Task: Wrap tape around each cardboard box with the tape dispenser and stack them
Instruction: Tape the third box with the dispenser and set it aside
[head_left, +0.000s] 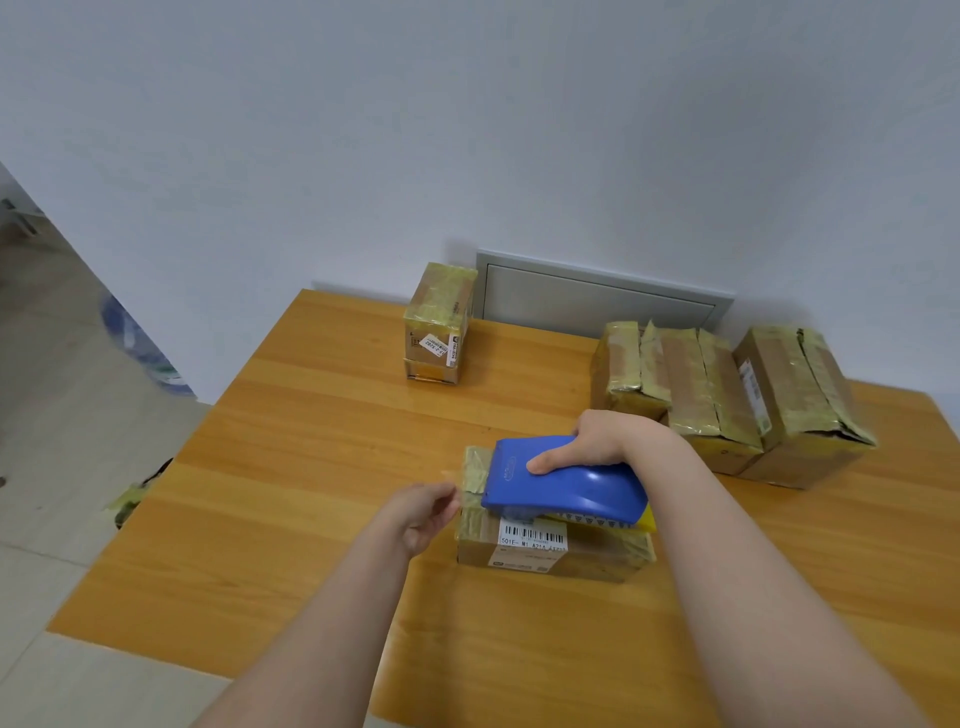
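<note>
A flat cardboard box (535, 553) with a barcode label lies in the middle of the wooden table (322, 467). A blue tape dispenser (566, 486) rests on top of it, gripped by my right hand (597, 441). My left hand (423, 512) pinches the free end of the clear tape (449, 478) at the box's left edge. Yellowish tape covers the box's left end.
One taped box (439, 325) stands upright at the back of the table. Three larger taped boxes (727, 400) sit side by side at the right rear. A grey wall panel (597, 296) is behind them. The table's left edge drops to a tiled floor.
</note>
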